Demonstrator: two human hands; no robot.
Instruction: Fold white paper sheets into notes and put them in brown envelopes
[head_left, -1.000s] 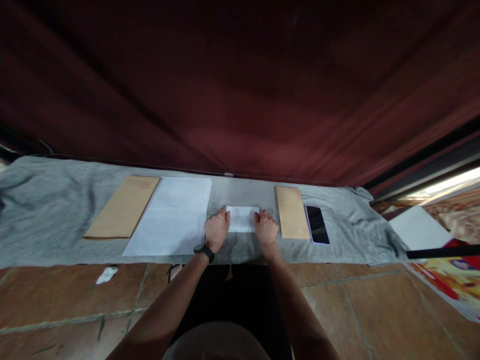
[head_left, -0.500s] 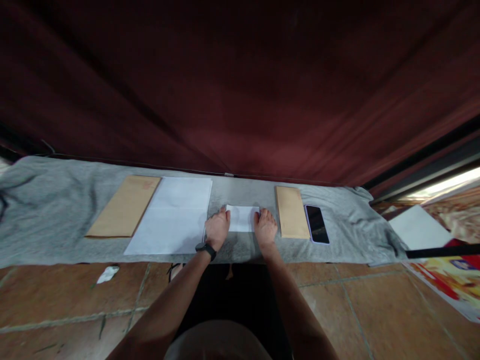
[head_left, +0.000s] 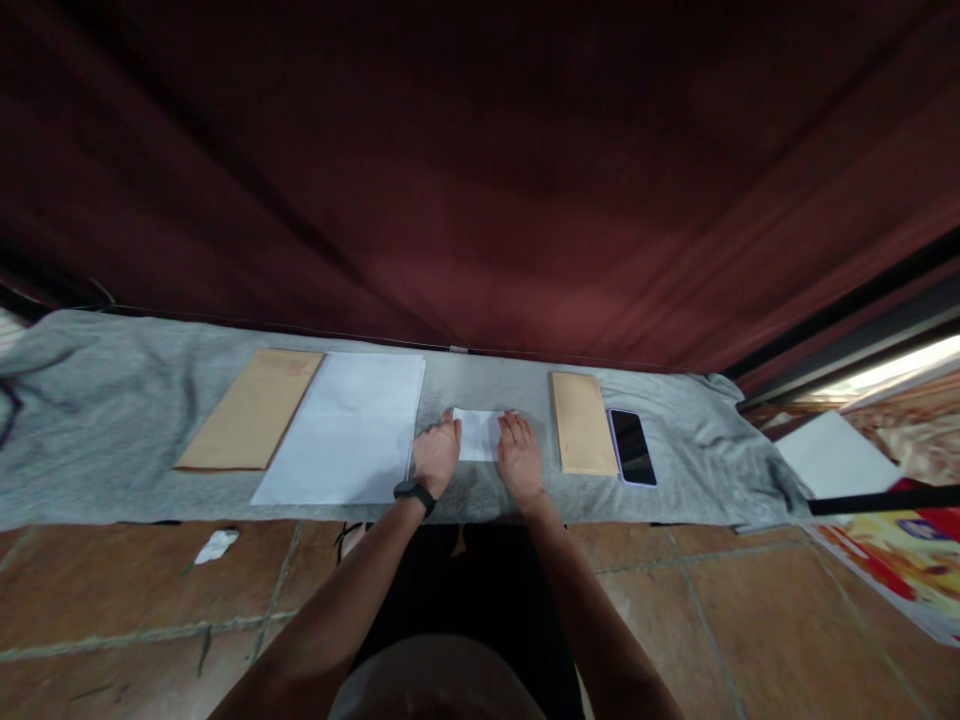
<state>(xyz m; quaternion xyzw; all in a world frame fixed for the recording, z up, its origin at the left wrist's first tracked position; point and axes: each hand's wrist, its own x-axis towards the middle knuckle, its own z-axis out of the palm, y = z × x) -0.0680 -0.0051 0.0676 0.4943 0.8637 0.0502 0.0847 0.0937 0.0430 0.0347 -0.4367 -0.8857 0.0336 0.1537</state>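
A small folded sheet of white paper point(head_left: 478, 436) lies on the grey cloth in front of me. At its left end, my left hand point(head_left: 436, 455) pinches the edge, thumb on top and fingers curled; a dark watch is on that wrist. My right hand point(head_left: 520, 458) rests flat over the paper's right end, fingers stretched forward and covering that edge. Left of my hands lies a stack of large white paper sheets point(head_left: 349, 430). Beyond it is a stack of large brown envelopes point(head_left: 251, 410). To the right sit smaller brown envelopes point(head_left: 583, 425).
A phone point(head_left: 633, 447) with a pale purple case lies right of the smaller envelopes. The grey cloth point(head_left: 697, 450) covers a narrow bench against a dark red curtain point(head_left: 480, 220). Tiled floor point(head_left: 735, 610) and a crumpled white scrap point(head_left: 216, 546) are below.
My right hand has slid left from the paper's right edge onto its top, its fingers now flatter. My left hand stays at the left end.
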